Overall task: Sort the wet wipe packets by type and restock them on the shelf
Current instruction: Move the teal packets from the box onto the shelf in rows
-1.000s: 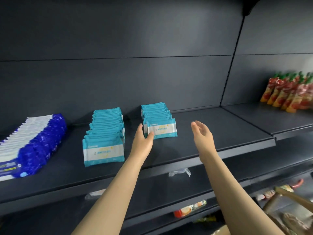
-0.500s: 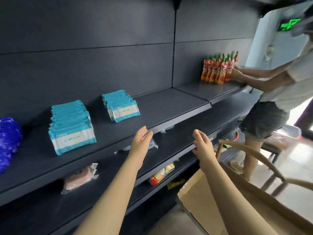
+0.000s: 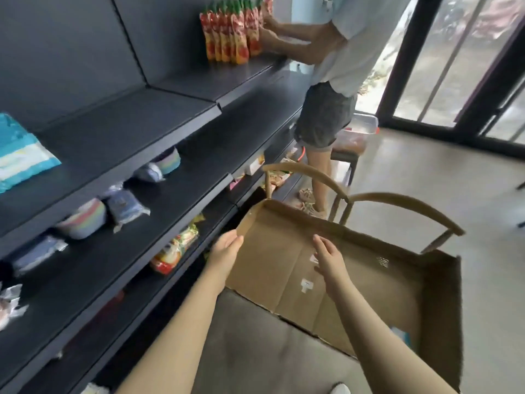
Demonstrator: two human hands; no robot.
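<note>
Now both hands are at the cardboard box (image 3: 270, 268) toward five o'clock; the left hand (image 3: 225, 247), fingers straight and together, is at its left wall, while the right hand (image 3: 329, 258) hangs over its floor, fingers loosely spread, holding nothing. Teal wet wipe packets (image 3: 20, 155) sit on the shelf (image 3: 113, 132) at nine o'clock, well apart from both hands.
</note>
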